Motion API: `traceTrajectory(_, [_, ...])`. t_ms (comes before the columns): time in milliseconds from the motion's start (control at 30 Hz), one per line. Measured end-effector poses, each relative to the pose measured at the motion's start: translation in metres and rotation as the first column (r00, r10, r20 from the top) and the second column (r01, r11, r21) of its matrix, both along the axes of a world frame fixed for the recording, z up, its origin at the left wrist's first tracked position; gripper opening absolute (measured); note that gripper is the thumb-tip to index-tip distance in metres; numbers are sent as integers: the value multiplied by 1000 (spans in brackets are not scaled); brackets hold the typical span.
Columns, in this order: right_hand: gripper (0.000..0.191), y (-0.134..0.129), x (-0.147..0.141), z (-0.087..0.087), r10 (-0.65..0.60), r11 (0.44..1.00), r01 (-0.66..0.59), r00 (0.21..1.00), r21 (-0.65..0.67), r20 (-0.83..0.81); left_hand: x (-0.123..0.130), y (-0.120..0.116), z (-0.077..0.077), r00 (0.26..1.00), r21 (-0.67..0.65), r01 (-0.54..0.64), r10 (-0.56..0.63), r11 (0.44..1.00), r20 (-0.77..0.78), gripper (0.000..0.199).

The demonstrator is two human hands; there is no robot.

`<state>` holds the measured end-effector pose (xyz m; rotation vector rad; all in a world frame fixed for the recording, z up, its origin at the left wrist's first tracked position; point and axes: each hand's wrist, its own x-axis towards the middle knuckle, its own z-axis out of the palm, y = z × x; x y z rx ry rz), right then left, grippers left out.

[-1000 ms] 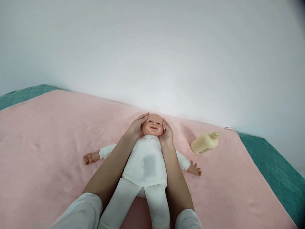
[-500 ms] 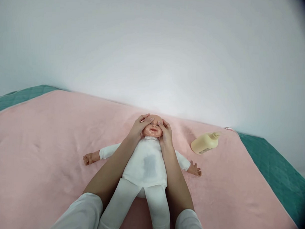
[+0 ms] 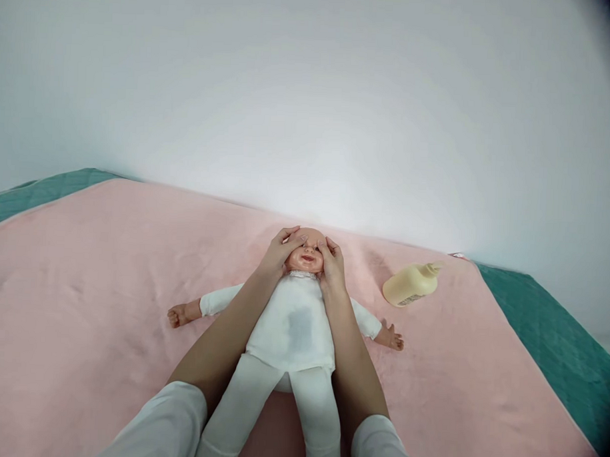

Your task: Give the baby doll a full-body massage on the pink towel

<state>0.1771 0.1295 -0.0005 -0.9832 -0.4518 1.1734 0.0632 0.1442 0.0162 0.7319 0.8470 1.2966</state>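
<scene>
Doll (image 3: 296, 315): left hand (image 3: 275, 254) at nine o'clock, right hand (image 3: 335, 266) at three, fingers gripping its head. Thumbs, newly inward, bring contact to the eye area.

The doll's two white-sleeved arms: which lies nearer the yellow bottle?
The white-sleeved arm at picture right, below the bottle; the other arm stretches away left.

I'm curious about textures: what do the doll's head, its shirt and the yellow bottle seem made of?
Doll's head: probably vinyl or plastic, judging by its smooth, glossy highlights.
Shirt: matte fabric, perhaps cotton, with a soft, slightly wavy lower edge.
Yellow bottle: likely plastic, smooth with a faint sheen.
</scene>
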Motion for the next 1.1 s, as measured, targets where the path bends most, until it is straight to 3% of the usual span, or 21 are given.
traceTrajectory(267, [44,2,2,-2,12,1000,-12,1000,-2,-19,-1,-2,6,999,-39,18,-16,999,47,42])
traceTrajectory(567, [39,3,6,2,40,999,-42,979,-4,-198,-7,0,6,995,-52,83,-80,995,58,38])
traceTrajectory(767, [36,1,8,6,77,997,-78,980,2,-185,-9,-2,12,995,-104,78,-71,991,73,35])
traceTrajectory(1100, [31,-2,20,10,152,988,-151,981,15,-123,-15,1,10,989,-100,125,-116,987,90,37])
